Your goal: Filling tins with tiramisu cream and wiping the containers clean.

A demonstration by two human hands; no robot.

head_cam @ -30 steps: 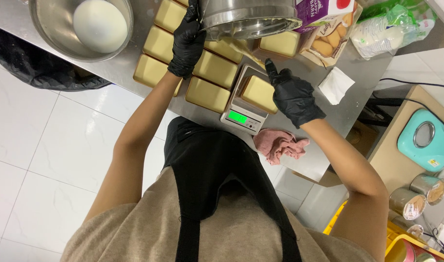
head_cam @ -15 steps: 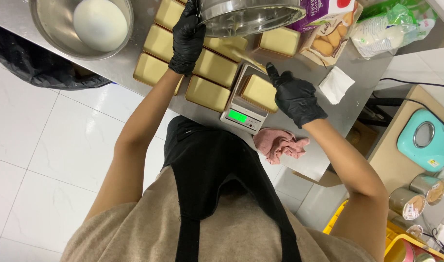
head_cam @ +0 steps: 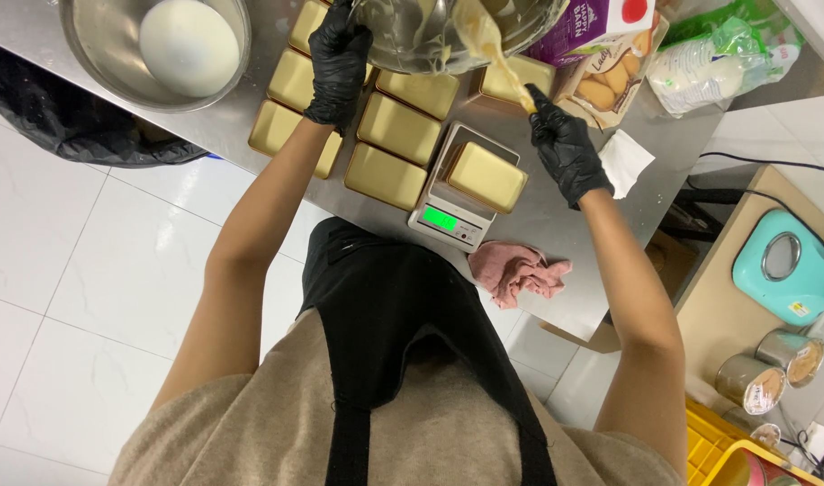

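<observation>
1. The left hand (head_cam: 338,61), in a black glove, is curled tight around the rim of a tilted steel mixing bowl (head_cam: 430,40), holding it up above the counter (head_cam: 556,220).
2. The right hand (head_cam: 567,151), also gloved in black, is closed around the handle of a spatula (head_cam: 495,54) whose blade reaches up into the bowl, coated in pale yellow batter.
3. The bowl hangs just beyond the kitchen scale (head_cam: 448,211), and its inner wall is smeared with the same batter.
4. On the scale's platform sits one gold rectangular tin (head_cam: 486,176), and the scale's small screen glows green on the side nearest the person.
5. Left of the scale, more gold tins (head_cam: 387,175) lie in rows on the counter, close together; some run under the lifted bowl.
6. Just right of the scale, beside the right wrist, lies a white paper napkin (head_cam: 625,162).
7. On the near side of the scale, at the counter's edge, a crumpled pink cloth (head_cam: 515,270) rests.
8. Well to the left of the scale stands a second steel bowl (head_cam: 97,54) holding a white liquid.
9. Beyond the scale, behind the right hand, stands a biscuit packet (head_cam: 601,85), and further right a clear plastic bag (head_cam: 718,54).
10. Far right of the scale, on a lower wooden surface, sits a teal appliance (head_cam: 790,270) with some round tins (head_cam: 754,382) near it.
</observation>
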